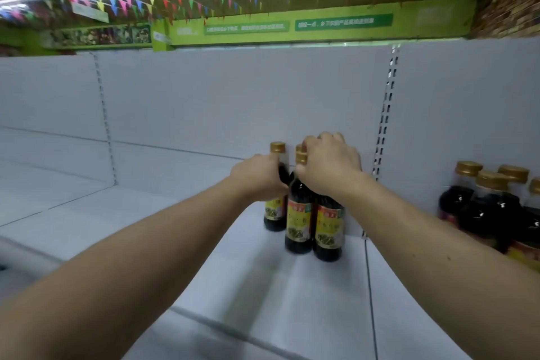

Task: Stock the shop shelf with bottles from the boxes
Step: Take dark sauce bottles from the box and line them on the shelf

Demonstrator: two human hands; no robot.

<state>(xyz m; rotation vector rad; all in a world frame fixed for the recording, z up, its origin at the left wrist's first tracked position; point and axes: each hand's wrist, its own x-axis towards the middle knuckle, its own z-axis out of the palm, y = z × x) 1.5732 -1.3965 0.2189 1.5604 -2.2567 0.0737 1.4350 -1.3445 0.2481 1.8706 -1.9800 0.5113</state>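
Head view: left hand (260, 177) gripping rear bottle (276, 207), right hand (330, 166) clasping bottle necks, standing on shelf (292, 301).

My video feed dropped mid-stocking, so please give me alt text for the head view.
Both hands grip dark bottles with gold caps on a white shelf: the left hand holds the rear-left bottle, the right hand covers the tops of the front bottles. More gold-capped bottles stand in the next bay to the right.
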